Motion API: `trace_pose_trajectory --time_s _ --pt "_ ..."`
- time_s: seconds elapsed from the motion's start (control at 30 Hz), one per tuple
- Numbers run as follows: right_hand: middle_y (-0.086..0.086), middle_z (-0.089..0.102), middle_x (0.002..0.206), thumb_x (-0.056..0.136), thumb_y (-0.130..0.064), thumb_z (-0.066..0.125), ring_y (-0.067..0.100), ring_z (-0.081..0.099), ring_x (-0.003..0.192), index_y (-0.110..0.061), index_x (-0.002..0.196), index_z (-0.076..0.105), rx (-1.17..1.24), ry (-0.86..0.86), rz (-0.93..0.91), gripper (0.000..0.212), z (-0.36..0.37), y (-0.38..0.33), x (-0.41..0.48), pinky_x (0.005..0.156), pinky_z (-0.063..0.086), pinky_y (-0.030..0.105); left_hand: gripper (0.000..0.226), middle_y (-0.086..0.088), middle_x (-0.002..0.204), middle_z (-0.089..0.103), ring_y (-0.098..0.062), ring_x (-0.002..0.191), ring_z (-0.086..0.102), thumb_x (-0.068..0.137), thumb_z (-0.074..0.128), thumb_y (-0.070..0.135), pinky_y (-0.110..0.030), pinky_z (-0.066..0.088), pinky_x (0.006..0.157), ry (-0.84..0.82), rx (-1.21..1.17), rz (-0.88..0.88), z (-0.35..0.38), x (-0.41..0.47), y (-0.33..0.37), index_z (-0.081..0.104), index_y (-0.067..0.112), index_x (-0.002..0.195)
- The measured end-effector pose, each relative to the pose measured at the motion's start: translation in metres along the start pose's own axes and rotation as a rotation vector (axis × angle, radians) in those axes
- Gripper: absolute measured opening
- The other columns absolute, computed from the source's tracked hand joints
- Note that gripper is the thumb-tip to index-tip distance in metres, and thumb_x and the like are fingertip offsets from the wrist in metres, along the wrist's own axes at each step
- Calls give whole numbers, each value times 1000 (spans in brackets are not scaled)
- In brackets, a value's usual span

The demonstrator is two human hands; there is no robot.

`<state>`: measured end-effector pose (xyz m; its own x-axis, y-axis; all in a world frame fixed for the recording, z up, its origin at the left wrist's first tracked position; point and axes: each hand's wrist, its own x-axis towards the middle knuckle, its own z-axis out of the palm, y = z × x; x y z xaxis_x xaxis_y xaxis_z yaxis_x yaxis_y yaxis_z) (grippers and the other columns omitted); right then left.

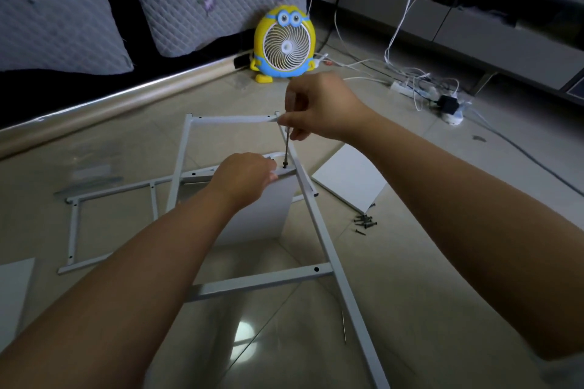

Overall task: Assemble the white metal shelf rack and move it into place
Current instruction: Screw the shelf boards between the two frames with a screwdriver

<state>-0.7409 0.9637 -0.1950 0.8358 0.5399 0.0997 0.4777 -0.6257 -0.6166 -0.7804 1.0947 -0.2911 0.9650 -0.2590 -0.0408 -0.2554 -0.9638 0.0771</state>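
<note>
I judged this the fastening step. The white tubular metal side frame point(320, 230) lay propped at the centre, over a flat white shelf panel point(256, 215) standing on edge. My right hand point(322, 107), at 12 o'clock, pinched a slim dark metal screwdriver point(287, 148) with fingers closed tight near its top, tip on a small dark screw point(285, 166). My left hand point(243, 178), at 9 o'clock of that screw, curled over the panel's top edge; I couldn't tell how its fingertips lay. Next called for turning with downward pressure, shaft upright, holes aligned. Spare black screws point(365, 221) lay at 4 o'clock.
</note>
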Motion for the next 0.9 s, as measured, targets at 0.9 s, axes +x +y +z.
trace_pose_trajectory --time_s 0.9 --pt "8 72 88 88 -7 56 18 66 86 -1 103 61 -651 -315 -52 17 -26 -20 5 76 48 23 22 -3 95 55 -14 86 49 99 38 23 -24 36 77 -11 -12 -27 0 3 -2 55 13 108"
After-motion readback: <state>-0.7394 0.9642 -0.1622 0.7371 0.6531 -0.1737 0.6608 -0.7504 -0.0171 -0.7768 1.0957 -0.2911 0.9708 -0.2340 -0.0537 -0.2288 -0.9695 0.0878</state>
